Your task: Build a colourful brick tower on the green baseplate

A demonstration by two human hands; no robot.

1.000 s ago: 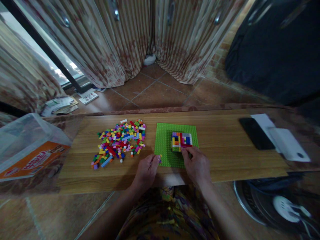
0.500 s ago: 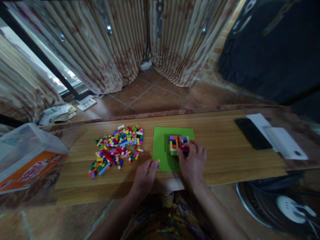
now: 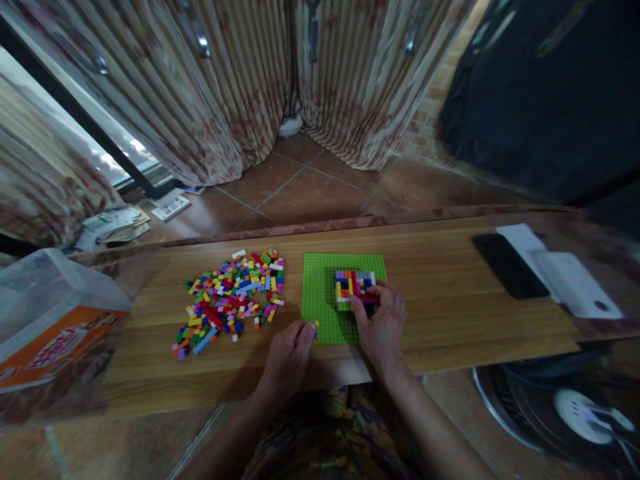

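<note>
A block built of multicoloured toy bricks (image 3: 345,285) stands on the green baseplate (image 3: 317,283), right of the plate's middle. My right hand (image 3: 383,327) is closed on its near right side, with the thumb at the front and the fingers over the right part, hiding that corner. At the plate's near left edge, my left hand (image 3: 289,350) is pinched shut. A bit of yellow and purple, small toy bricks (image 3: 316,327), shows at its fingertips; how many is unclear.
Loose toy bricks (image 3: 245,287) lie heaped on the wooden table (image 3: 440,267) to the left. A clear plastic tub with an orange label (image 3: 60,347) is at the far left. A dark phone (image 3: 510,267) and a white device (image 3: 575,283) lie at the right end.
The whole view has shifted slightly. Both hands keep almost the same places, the right on the brick block and the left pinching beside the plate.
</note>
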